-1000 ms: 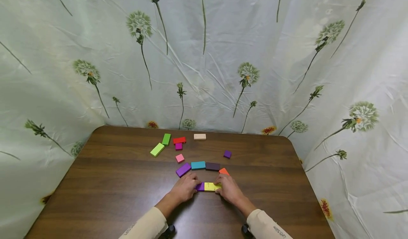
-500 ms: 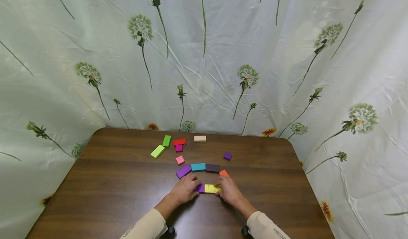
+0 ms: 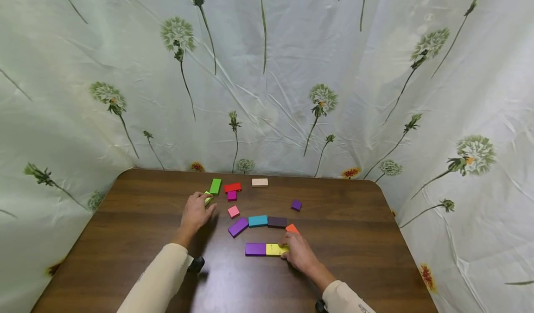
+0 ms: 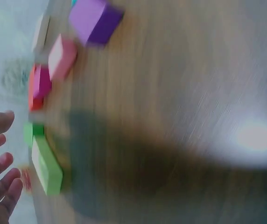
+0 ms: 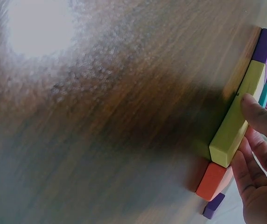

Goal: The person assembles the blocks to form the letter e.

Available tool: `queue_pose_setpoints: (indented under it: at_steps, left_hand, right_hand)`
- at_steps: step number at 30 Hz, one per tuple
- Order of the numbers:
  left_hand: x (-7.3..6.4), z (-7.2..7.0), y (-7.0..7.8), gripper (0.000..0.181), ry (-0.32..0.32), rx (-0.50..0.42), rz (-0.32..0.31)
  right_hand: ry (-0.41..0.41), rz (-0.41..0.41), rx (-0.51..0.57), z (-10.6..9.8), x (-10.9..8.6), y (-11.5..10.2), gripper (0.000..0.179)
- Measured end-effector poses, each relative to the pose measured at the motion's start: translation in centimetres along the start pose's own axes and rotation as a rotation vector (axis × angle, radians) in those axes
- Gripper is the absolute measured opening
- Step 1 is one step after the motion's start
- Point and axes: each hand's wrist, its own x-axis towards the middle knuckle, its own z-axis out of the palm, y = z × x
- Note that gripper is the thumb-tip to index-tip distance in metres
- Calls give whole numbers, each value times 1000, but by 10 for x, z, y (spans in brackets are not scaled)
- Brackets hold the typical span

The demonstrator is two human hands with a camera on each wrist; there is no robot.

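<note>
My left hand (image 3: 197, 211) reaches over a light green block (image 3: 207, 198), fingers spread and partly hiding it. In the left wrist view, that light green block (image 4: 47, 165) lies on the table just beyond the fingers, nothing in their grasp. My right hand (image 3: 301, 253) pinches the right end of a yellow block (image 3: 273, 249) between thumb and fingers. The yellow block lies flat, end to end with a purple block (image 3: 255, 249). An orange block (image 3: 292, 229) lies right behind the right hand.
Behind that pair, a second purple block (image 3: 238, 227), a teal block (image 3: 257, 220) and a dark block (image 3: 277, 222) form a curved row. Farther back lie pink (image 3: 233, 211), magenta (image 3: 231, 195), red (image 3: 232, 187), green (image 3: 215, 186), cream (image 3: 260, 182) and small dark purple (image 3: 296, 205) blocks.
My left hand has let go of the purple block and moved back and left to the light green block. My right hand stays at the yellow block.
</note>
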Motion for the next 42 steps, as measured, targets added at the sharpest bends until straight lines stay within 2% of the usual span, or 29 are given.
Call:
queue_pose_setpoints:
  at_steps: [2, 6, 11, 15, 24, 28, 34, 42]
  left_hand:
    - [5, -5, -10, 41, -35, -7, -31]
    - [10, -8, -24, 45, -85, -35, -49]
    - [14, -7, -32, 42, -90, -97, -101]
    - [17, -8, -36, 42, -107, -91, -117]
    - [19, -8, -40, 44, -194, -49, -138]
    - [20, -9, -39, 42, -199, -48, -159]
    - [23, -9, -37, 40, -206, -62, -187]
    - [27, -4, -35, 41, -202, -44, -183]
  right_hand:
    - [5, -8, 1, 0, -1, 0, 20]
    - [3, -26, 2, 1, -3, -1, 20]
    - [17, -64, 1, 4, -3, -1, 19]
    - [40, -90, -3, 5, -5, -4, 18]
    - [66, -104, -8, 4, -5, -5, 18]
    - [62, -102, -9, 3, -4, -3, 18]
    - [20, -51, -2, 1, 0, -1, 18]
    - [9, -35, -3, -2, 1, 2, 19]
